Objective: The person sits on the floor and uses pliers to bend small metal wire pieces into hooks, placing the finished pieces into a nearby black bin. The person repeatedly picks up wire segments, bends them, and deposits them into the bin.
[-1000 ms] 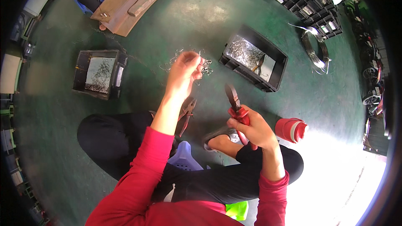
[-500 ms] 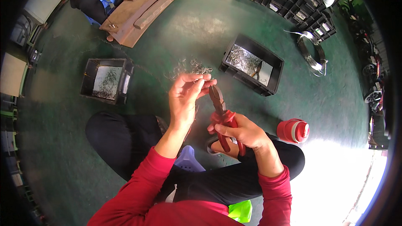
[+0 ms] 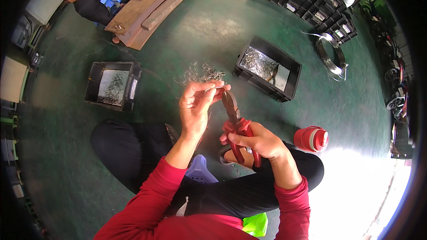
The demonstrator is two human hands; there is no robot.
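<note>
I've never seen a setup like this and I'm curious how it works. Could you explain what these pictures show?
There is no robot here, just a person working bare-handed. Every picture comes from one wide camera worn on the head, looking down, so straight edges bend. The left hand pinches a small piece of wire. The right hand holds red-handled pliers, their tips at the wire; whether they bite it is too small to tell. On the green floor, just beyond the hands, lies a loose pile of bent wire. A left crate and a right crate, both black, hold more thin metal pieces. Off to the right are a red container and a coil of wire.
</note>
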